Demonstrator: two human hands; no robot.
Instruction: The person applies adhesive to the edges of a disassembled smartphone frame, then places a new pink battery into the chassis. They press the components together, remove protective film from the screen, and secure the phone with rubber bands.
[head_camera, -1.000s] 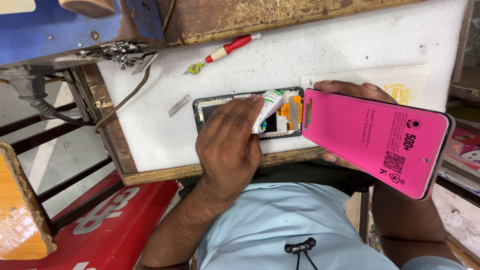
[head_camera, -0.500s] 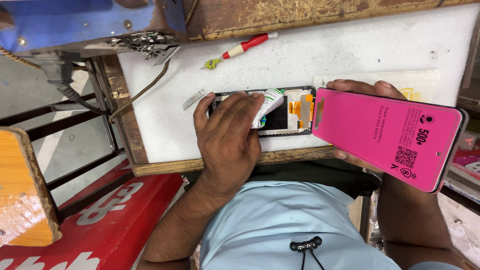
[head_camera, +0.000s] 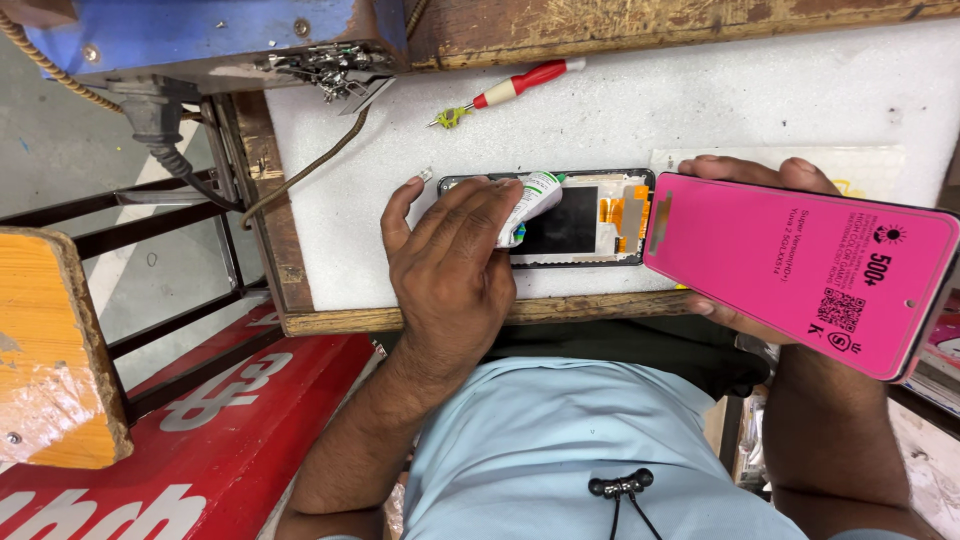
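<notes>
I see my left hand (head_camera: 455, 265) lying palm-down on the open phone (head_camera: 585, 215) on the white tabletop (head_camera: 700, 110), fingers closed around a small white tube (head_camera: 530, 200) tilted over the phone's inside. My right hand (head_camera: 760, 250) grips a pink panel (head_camera: 800, 265) from beneath, held tilted just beside the phone's right end. A red screwdriver (head_camera: 510, 90) lies well apart, further up the tabletop.

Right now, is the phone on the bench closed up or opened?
Opened: the phone frame lies flat showing a black interior and orange flex cables, while the right hand holds the pink-filmed screen panel off it.
</notes>
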